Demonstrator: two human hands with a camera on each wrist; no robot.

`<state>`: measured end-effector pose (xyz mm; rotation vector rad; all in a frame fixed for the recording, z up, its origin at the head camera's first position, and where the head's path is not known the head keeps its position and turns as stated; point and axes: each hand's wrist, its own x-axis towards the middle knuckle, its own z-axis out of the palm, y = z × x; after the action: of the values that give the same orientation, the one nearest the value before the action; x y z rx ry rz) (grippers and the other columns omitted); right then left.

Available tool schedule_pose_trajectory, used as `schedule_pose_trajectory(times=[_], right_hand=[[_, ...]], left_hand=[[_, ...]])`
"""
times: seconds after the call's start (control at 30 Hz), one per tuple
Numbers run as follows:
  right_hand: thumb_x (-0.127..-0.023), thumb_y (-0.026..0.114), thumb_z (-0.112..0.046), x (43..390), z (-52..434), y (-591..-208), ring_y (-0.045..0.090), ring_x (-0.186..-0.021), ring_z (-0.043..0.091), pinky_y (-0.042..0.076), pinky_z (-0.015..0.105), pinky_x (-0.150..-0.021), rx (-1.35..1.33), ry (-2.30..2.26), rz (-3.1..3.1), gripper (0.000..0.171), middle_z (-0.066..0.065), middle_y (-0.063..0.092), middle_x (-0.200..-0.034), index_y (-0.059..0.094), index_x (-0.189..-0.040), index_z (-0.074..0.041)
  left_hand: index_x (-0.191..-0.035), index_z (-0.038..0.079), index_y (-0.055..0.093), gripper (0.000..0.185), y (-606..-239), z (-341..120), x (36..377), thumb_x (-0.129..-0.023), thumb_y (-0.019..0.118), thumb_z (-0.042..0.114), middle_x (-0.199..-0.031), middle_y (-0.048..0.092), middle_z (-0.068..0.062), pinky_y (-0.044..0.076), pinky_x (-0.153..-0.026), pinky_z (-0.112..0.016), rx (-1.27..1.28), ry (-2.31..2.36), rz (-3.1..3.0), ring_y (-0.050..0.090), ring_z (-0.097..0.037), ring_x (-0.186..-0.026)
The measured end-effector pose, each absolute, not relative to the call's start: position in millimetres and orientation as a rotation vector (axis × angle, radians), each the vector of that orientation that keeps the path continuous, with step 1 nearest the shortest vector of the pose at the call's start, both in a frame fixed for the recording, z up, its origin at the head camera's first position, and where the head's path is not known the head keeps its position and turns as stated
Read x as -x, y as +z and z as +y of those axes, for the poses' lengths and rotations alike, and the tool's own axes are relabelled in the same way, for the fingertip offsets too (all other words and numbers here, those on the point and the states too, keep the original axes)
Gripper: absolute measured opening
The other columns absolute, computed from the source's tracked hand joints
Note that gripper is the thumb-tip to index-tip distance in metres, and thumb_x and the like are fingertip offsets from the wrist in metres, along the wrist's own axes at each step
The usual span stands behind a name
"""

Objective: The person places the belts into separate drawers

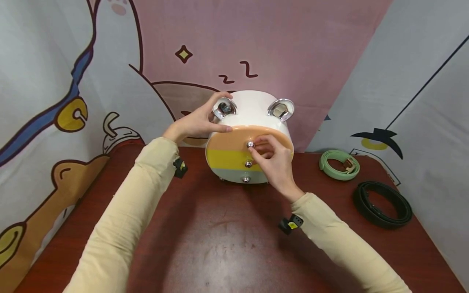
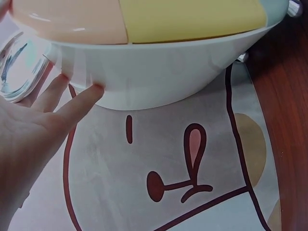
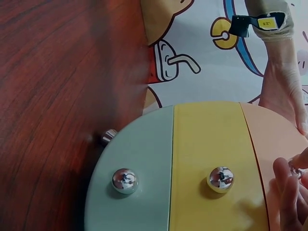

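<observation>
A small round white cabinet (image 1: 253, 106) stands at the back of the table, with two chrome ear-shaped handles on top. Its front has an orange drawer (image 1: 227, 142), a yellow drawer (image 3: 211, 144) and a pale green drawer (image 3: 139, 149), each with a chrome knob. My right hand (image 1: 272, 160) pinches the top knob (image 1: 250, 144) on the orange drawer. My left hand (image 1: 205, 120) rests against the cabinet's upper left side beside the left chrome ear (image 1: 224, 108), its straight fingers (image 2: 72, 103) touching the white wall (image 2: 159, 72).
A coiled green belt (image 1: 338, 164) and a coiled black belt (image 1: 382, 203) lie to the right on the dark red table (image 1: 220, 244). Cartoon-printed cloth hangs close behind and on both sides.
</observation>
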<state>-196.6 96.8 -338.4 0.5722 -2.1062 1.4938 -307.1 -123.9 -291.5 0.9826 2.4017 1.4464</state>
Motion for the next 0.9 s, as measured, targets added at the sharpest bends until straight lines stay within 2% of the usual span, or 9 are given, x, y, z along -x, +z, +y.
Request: schedule_pose_trajectory(times=[0.1, 0.23, 0.33, 0.47, 0.6, 0.8, 0.9], right_hand=[[-0.082, 0.069, 0.013, 195.7, 98.1, -340.7, 0.067, -0.069, 0.036, 0.048, 0.017, -0.056, -0.586, 1.499, -2.114, 0.02, 0.025, 0.068, -0.087, 0.06, -0.1, 0.013], [-0.081, 0.068, 0.014, 192.3, 99.5, -342.3, 0.067, -0.075, 0.035, 0.048, 0.017, -0.057, -0.6, 1.473, -2.121, 0.023, 0.025, 0.068, -0.091, 0.06, -0.103, 0.013], [-0.081, 0.068, 0.015, 190.6, 101.6, -346.2, 0.067, -0.069, 0.038, 0.049, 0.016, -0.055, -0.601, 1.487, -2.127, 0.024, 0.026, 0.068, -0.089, 0.06, -0.103, 0.014], [-0.081, 0.069, 0.013, 197.8, 108.7, -365.2, 0.065, -0.058, 0.038, 0.047, 0.015, -0.053, -0.597, 1.506, -2.154, 0.023, 0.025, 0.068, -0.086, 0.062, -0.103, 0.013], [-0.081, 0.072, 0.009, 208.7, 116.5, -390.1, 0.065, -0.055, 0.031, 0.046, 0.014, -0.052, -0.595, 1.489, -2.185, 0.023, 0.019, 0.07, -0.086, 0.066, -0.103, 0.008], [-0.082, 0.074, 0.001, 212.7, 120.5, -408.5, 0.066, -0.056, 0.017, 0.05, 0.02, -0.053, -0.596, 1.441, -2.238, 0.022, 0.01, 0.072, -0.087, 0.069, -0.104, -0.001], [-0.082, 0.074, 0.001, 212.9, 121.1, -412.1, 0.065, -0.056, 0.014, 0.051, 0.023, -0.053, -0.589, 1.421, -2.251, 0.022, 0.008, 0.072, -0.086, 0.069, -0.103, -0.002]], left_hand=[[-0.144, 0.024, 0.023, 0.082, -291.3, -124.4, 306.2, -0.084, 0.077, 0.012, -0.132, 0.042, -0.008, 0.046, -0.077, -0.032, -0.977, 1.418, 2.439, 0.06, -0.026, -0.083], [-0.144, 0.024, 0.023, 0.082, -290.6, -124.5, 306.1, -0.083, 0.077, 0.015, -0.135, 0.039, -0.008, 0.043, -0.084, -0.035, -0.99, 1.379, 2.485, 0.057, -0.025, -0.09], [-0.144, 0.024, 0.023, 0.083, -290.1, -124.4, 305.9, -0.083, 0.078, 0.018, -0.138, 0.036, -0.008, 0.04, -0.086, -0.038, -0.988, 1.349, 2.52, 0.053, -0.025, -0.09], [-0.144, 0.025, 0.023, 0.083, -289.6, -124.3, 305.6, -0.082, 0.079, 0.02, -0.141, 0.033, -0.007, 0.038, -0.09, -0.041, -0.983, 1.325, 2.55, 0.049, -0.025, -0.098], [-0.144, 0.023, 0.023, 0.083, -290.2, -124.2, 306.1, -0.082, 0.078, 0.018, -0.142, 0.032, -0.008, 0.036, -0.097, -0.045, -1.0, 1.33, 2.551, 0.046, -0.023, -0.11], [-0.144, 0.023, 0.023, 0.082, -291.3, -123.9, 306.2, -0.083, 0.078, 0.017, -0.143, 0.03, -0.008, 0.037, -0.093, -0.044, -0.998, 1.346, 2.537, 0.049, -0.026, -0.101], [-0.144, 0.024, 0.023, 0.082, -291.3, -124.0, 305.9, -0.083, 0.078, 0.018, -0.144, 0.028, -0.007, 0.037, -0.094, -0.043, -0.998, 1.348, 2.534, 0.047, -0.025, -0.105]])
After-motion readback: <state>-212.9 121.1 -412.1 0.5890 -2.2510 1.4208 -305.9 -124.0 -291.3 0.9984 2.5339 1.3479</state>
